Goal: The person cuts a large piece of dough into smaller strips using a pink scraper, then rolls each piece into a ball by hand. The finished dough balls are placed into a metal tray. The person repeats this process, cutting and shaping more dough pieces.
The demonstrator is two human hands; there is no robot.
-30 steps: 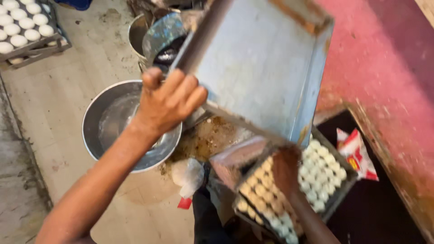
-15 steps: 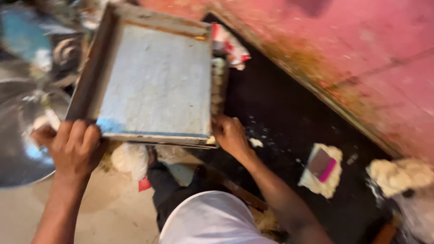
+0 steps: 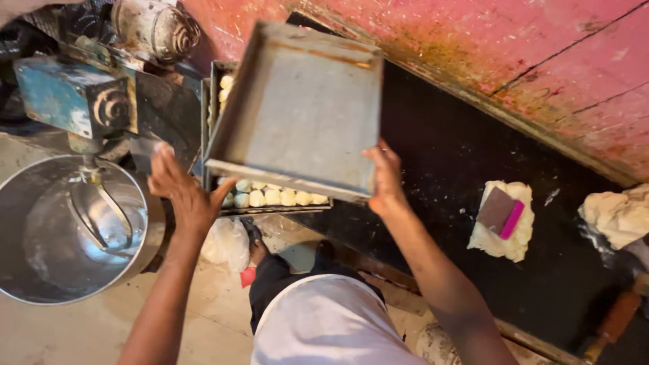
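I hold an empty grey metal tray (image 3: 304,108) tilted above the black worktop (image 3: 433,155). My right hand (image 3: 387,177) grips its near right corner. My left hand (image 3: 184,192) is spread with fingers apart just below the tray's near left corner; only the thumb reaches toward the rim. Under the tray sits a second tray of small pale dough balls (image 3: 274,197), mostly hidden by the one I hold.
A steel mixer bowl with a hook (image 3: 67,230) and a blue machine (image 3: 71,94) stand at the left. On the worktop lie a dough slab with a pink-edged scraper (image 3: 501,215), another dough lump (image 3: 618,213) and a rolling pin (image 3: 612,324). A pink wall (image 3: 541,47) runs behind.
The empty tray has swung over the tray of dough balls. My left hand has let go of its edge and opened; my right hand still grips the corner.
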